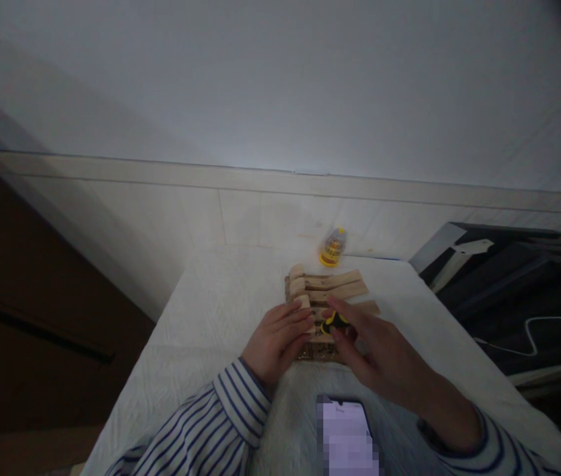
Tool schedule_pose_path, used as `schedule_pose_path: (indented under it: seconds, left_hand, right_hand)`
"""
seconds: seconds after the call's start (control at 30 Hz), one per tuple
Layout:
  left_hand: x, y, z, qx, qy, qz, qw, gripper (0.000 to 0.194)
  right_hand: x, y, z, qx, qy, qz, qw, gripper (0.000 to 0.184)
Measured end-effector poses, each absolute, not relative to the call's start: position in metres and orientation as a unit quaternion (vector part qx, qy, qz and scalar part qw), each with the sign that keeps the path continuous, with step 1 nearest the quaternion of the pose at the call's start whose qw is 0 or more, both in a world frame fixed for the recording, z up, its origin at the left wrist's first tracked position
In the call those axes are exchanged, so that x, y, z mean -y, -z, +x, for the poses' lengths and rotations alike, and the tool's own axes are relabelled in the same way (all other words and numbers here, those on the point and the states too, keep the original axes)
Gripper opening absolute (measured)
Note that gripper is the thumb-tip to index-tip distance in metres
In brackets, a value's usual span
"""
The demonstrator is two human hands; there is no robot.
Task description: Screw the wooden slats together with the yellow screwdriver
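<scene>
In the middle of the white-covered table lies a row of pale wood-coloured strips on a brown patterned base. Their left ends look rounded or curled. My left hand is closed over the left ends of the nearer strips, fingers together and pressing down; its fingers partly cover what they hold. Between thumb and fingers, my right hand pinches a small yellow-and-black tool just above the strips. The tool's working end cannot be made out.
Behind the strips, a clear bottle with yellow parts stands near the wall. A lit phone lies close to me, its screen blurred. Dark panels and a white cable are at the right. A brown wooden surface is at the left.
</scene>
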State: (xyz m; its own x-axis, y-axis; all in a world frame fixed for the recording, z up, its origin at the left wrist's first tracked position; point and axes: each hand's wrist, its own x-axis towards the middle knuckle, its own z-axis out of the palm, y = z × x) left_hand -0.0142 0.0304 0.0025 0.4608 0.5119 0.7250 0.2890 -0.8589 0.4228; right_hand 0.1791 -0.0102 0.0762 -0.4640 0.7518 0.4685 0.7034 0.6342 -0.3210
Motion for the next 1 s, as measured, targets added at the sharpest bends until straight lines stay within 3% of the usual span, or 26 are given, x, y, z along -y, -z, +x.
schedule_pose_path:
  seconds: [1.0]
  left_hand:
    - [-0.0290, -0.0035, -0.0143, -0.237, -0.468, 0.844, 0.113, 0.026]
  right_hand:
    - [0.0054, -0.0696, 0.1813, 0.816, 0.014, -0.467, 0.341, 0.040]
